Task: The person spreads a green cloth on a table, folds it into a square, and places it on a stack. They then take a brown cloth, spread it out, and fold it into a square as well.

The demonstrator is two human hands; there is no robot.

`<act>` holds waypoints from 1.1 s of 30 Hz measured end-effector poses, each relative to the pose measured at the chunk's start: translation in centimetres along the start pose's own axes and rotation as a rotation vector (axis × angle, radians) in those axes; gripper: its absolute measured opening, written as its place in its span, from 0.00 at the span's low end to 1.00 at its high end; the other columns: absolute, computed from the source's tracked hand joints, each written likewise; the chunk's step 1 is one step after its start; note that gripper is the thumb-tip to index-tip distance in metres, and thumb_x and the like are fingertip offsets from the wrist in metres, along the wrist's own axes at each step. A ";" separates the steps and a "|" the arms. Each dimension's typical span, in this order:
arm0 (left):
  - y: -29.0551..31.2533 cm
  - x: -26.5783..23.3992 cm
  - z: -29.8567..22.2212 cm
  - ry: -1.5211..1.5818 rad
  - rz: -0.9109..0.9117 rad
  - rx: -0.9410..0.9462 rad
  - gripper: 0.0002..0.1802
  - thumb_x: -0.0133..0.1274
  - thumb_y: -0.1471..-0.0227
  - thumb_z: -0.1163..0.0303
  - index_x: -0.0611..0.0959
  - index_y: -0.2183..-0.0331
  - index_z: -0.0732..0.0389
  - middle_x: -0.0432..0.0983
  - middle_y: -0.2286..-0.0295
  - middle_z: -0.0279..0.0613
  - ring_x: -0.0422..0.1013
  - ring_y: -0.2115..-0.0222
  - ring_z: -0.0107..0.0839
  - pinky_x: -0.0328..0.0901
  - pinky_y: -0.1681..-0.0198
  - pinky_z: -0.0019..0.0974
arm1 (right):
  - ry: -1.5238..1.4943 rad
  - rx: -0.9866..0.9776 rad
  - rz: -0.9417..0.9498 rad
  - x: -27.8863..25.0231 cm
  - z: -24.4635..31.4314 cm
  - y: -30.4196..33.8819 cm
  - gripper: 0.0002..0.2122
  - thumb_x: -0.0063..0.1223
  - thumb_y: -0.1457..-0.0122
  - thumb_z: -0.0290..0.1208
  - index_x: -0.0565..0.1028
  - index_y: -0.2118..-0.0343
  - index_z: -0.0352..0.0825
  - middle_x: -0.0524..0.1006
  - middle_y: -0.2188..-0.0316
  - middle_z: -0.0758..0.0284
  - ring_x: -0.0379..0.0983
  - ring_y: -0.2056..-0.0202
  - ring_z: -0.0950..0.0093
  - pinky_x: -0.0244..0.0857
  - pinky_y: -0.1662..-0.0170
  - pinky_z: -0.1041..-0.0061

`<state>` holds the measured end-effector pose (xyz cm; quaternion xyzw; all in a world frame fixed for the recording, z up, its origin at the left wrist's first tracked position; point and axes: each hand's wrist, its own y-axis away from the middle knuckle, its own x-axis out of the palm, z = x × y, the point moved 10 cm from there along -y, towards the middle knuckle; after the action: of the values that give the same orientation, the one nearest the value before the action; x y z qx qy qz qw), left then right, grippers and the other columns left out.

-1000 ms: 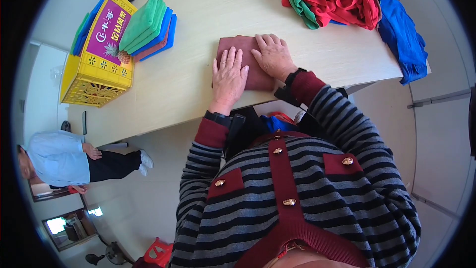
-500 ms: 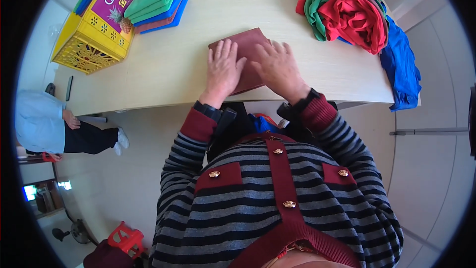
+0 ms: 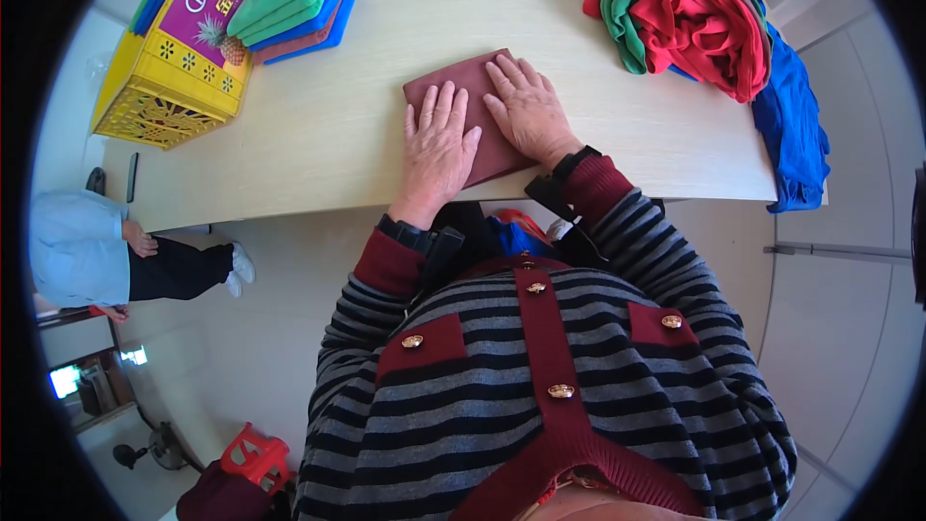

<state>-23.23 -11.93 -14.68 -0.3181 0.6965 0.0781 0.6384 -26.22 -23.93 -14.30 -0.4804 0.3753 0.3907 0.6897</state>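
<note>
A brownish-red folded cloth (image 3: 482, 119) lies near the table's front edge under both hands. My left hand (image 3: 437, 152) rests flat on its left part, fingers stretched toward the far side. On its right part lies my right hand (image 3: 531, 116), flat too, with the fingers pointing up and to the left. The cloth makes a neat, roughly rectangular shape, partly hidden by the hands. At the far left, a stack of folded cloths (image 3: 289, 0) in green, blue and brownish red sits against a yellow basket. A loose heap of cloths (image 3: 699, 29) in red, green and blue lies at the far right.
The yellow plastic basket (image 3: 178, 77) at the table's left has blue and green cloths inside. A blue cloth (image 3: 793, 125) hangs over the table's right end. A person (image 3: 82, 246) in a light blue top stands at left. A red stool (image 3: 256, 458) is lower left.
My right hand has come down flat onto the cloth's right side and moved slightly away from me. My left hand stays on the cloth. The view has shifted slightly.
</note>
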 end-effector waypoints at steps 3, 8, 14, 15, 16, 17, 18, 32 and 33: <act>0.2 -0.1 0.1 -0.004 -0.003 -0.022 0.33 0.44 0.37 0.55 0.63 0.36 0.61 0.55 0.35 0.46 0.48 0.33 0.45 0.45 0.33 0.55 | -0.015 0.046 0.010 0.0 -1.3 0.3 0.26 0.41 0.34 0.45 0.66 0.38 0.34 0.63 0.36 0.59 0.55 0.34 0.58 0.49 0.34 0.57; 1.8 -0.6 0.8 0.022 -0.019 -0.064 0.32 0.43 0.36 0.55 0.63 0.37 0.61 0.54 0.35 0.47 0.48 0.33 0.45 0.45 0.33 0.55 | 0.006 0.070 0.065 -0.4 -1.5 1.3 0.27 0.40 0.33 0.45 0.61 0.35 0.35 0.61 0.35 0.57 0.53 0.33 0.57 0.48 0.33 0.59; 5.6 -3.5 0.8 0.077 -0.130 -0.018 0.29 0.47 0.37 0.58 0.68 0.40 0.63 0.64 0.40 0.51 0.60 0.39 0.45 0.55 0.38 0.53 | 0.036 0.140 0.017 -1.3 -0.9 2.7 0.28 0.42 0.34 0.45 0.61 0.37 0.32 0.64 0.39 0.53 0.58 0.37 0.57 0.51 0.35 0.58; 6.7 -4.1 0.8 0.071 -0.131 -0.021 0.29 0.47 0.37 0.58 0.68 0.40 0.63 0.64 0.40 0.51 0.60 0.39 0.45 0.55 0.38 0.53 | 0.010 0.109 0.027 -1.1 -0.4 2.7 0.28 0.43 0.35 0.45 0.62 0.38 0.32 0.66 0.40 0.53 0.59 0.38 0.58 0.52 0.36 0.58; 8.0 -5.4 1.9 0.245 -0.202 -0.134 0.27 0.48 0.37 0.58 0.70 0.42 0.65 0.69 0.45 0.51 0.66 0.44 0.44 0.59 0.42 0.51 | 0.008 0.109 0.025 -1.2 -0.3 2.7 0.28 0.43 0.35 0.45 0.62 0.38 0.32 0.66 0.40 0.53 0.59 0.38 0.58 0.52 0.36 0.58; 9.4 -6.1 3.2 0.421 -0.272 -0.247 0.26 0.49 0.37 0.59 0.72 0.44 0.66 0.74 0.49 0.51 0.71 0.48 0.42 0.64 0.45 0.48 | -0.005 0.077 0.039 -1.1 0.0 2.7 0.28 0.43 0.34 0.45 0.61 0.37 0.31 0.65 0.40 0.53 0.58 0.37 0.57 0.51 0.36 0.58; 10.4 -6.3 3.4 0.419 -0.273 -0.246 0.26 0.49 0.37 0.59 0.72 0.44 0.66 0.74 0.49 0.51 0.71 0.48 0.42 0.64 0.45 0.48 | -0.019 0.045 0.053 -1.0 0.4 2.7 0.28 0.42 0.34 0.45 0.60 0.36 0.31 0.64 0.39 0.52 0.57 0.37 0.56 0.50 0.35 0.58; 17.8 1.2 8.5 1.996 -0.178 -0.884 0.29 0.57 0.41 0.61 0.70 0.42 0.62 0.71 0.46 0.40 0.69 0.46 0.35 0.64 0.42 0.42 | -0.309 -0.243 0.143 0.3 9.5 4.8 0.27 0.45 0.35 0.40 0.61 0.37 0.30 0.65 0.40 0.51 0.58 0.37 0.54 0.49 0.34 0.57; 17.7 0.3 9.2 1.979 -0.162 -0.894 0.28 0.57 0.41 0.63 0.71 0.43 0.62 0.72 0.46 0.40 0.69 0.46 0.35 0.64 0.42 0.42 | -0.297 -0.174 0.124 -0.2 7.9 4.8 0.27 0.46 0.35 0.40 0.61 0.37 0.30 0.65 0.40 0.51 0.58 0.37 0.54 0.48 0.34 0.58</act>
<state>-25.08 6.66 -21.83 -0.4885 0.7875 -0.0086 -0.3757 -29.53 -15.33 -13.84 -0.4511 0.2631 0.5301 0.6680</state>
